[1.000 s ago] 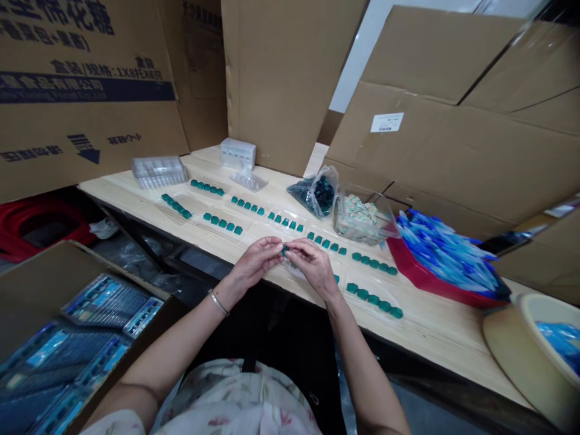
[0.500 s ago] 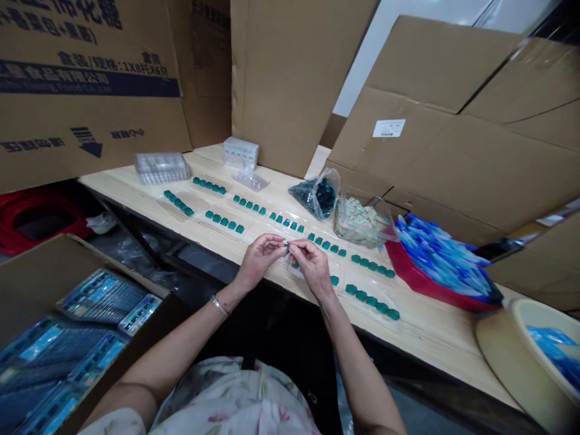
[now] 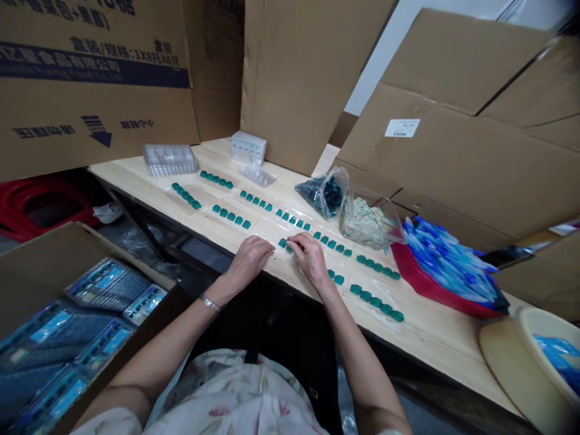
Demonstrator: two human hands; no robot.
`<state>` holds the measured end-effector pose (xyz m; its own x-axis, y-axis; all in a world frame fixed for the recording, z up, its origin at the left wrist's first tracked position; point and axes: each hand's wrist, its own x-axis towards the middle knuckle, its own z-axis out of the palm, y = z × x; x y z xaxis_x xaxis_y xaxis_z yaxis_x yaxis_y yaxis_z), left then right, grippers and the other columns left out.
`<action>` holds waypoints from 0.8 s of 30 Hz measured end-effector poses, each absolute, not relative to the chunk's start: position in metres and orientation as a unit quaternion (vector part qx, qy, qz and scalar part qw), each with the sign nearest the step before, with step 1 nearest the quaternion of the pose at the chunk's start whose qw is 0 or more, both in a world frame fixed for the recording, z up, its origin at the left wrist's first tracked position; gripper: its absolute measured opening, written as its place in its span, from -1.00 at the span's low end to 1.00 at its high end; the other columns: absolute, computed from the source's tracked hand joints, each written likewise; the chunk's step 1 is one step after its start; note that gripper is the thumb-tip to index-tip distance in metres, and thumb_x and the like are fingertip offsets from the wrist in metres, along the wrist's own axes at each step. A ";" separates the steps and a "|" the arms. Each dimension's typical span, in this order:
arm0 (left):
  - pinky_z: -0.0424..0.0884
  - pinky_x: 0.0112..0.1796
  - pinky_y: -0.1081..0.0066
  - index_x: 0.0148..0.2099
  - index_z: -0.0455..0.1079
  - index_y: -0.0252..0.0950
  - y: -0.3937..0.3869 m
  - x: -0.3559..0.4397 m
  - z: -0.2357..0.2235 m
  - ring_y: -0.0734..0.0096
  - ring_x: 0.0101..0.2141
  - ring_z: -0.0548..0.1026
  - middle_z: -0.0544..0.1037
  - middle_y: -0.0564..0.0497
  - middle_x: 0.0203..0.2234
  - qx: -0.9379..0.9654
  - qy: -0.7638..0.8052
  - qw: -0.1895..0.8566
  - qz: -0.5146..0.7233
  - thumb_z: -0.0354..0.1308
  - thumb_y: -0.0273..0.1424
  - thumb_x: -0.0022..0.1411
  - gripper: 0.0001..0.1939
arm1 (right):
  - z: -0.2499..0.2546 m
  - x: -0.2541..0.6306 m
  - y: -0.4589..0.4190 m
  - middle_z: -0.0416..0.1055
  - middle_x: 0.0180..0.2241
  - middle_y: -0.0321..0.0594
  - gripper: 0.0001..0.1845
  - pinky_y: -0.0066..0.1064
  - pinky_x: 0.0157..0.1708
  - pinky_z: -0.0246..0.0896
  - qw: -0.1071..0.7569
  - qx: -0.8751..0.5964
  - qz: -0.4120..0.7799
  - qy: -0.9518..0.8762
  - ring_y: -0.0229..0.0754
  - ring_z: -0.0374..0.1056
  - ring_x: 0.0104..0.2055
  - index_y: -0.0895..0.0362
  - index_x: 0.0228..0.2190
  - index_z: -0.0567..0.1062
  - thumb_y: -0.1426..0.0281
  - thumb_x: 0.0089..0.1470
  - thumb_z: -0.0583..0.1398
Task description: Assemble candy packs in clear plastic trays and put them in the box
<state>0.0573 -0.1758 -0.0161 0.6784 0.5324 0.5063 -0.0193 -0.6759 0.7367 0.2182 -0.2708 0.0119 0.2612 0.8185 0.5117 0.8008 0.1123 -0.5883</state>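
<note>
My right hand reaches over the table's near side, thumb and fingertips pinched at a small teal gem-shaped piece in a clear plastic tray. Part of that tray's row is hidden under the hand. Just to the left, my left hand is closed over the table edge with its fingers together; whatever they hold, if anything, is hidden. Other clear trays with short rows of teal pieces lie around in two lines, among them a row at the right front.
Behind the rows stand a bag of dark teal pieces, a clear tub of small pale pieces and a red tray of blue items. Stacked clear trays sit back left. A carton of packages is at left, a cream bucket right.
My hands, together half a second ago, have parted. The left moved left and down; the right is now at the teal row in the tray. The view shifted slightly.
</note>
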 end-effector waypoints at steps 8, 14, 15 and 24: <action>0.22 -0.14 0.24 -0.33 0.48 -0.24 -0.176 0.057 -0.020 0.25 -0.30 0.37 0.50 -0.09 -0.42 0.838 0.123 0.396 0.355 0.08 -0.41 0.18 -0.86 | -0.001 0.223 -0.255 0.42 -0.34 -0.12 -0.77 -0.30 -0.20 0.19 0.343 -0.676 -0.060 -0.650 -0.12 0.28 -0.27 0.12 -0.28 0.54 0.34 0.14 0.10; 0.22 -0.14 0.26 -0.31 0.48 -0.24 -0.176 0.056 -0.019 0.24 -0.28 0.36 0.50 -0.10 -0.40 0.848 0.124 0.382 0.346 0.05 -0.43 0.19 -0.84 | 0.002 0.219 -0.240 0.43 -0.31 -0.12 -0.77 -0.30 -0.16 0.17 0.325 -0.663 -0.055 -0.672 -0.12 0.28 -0.24 0.13 -0.25 0.54 0.36 0.14 0.10; 0.22 -0.14 0.25 -0.31 0.48 -0.25 -0.176 0.056 -0.018 0.24 -0.28 0.36 0.50 -0.10 -0.40 0.850 0.123 0.380 0.343 0.04 -0.43 0.20 -0.83 | 0.001 0.219 -0.237 0.44 -0.32 -0.12 -0.77 -0.30 -0.17 0.18 0.314 -0.665 -0.054 -0.675 -0.12 0.27 -0.24 0.13 -0.26 0.54 0.37 0.14 0.10; 0.21 -0.13 0.25 -0.32 0.49 -0.23 -0.175 0.056 -0.021 0.23 -0.28 0.36 0.49 -0.09 -0.41 0.827 0.121 0.416 0.358 0.06 -0.42 0.18 -0.84 | -0.001 0.224 -0.231 0.45 -0.32 -0.11 -0.78 -0.30 -0.19 0.19 0.291 -0.654 -0.026 -0.698 -0.12 0.28 -0.26 0.13 -0.27 0.56 0.38 0.12 0.12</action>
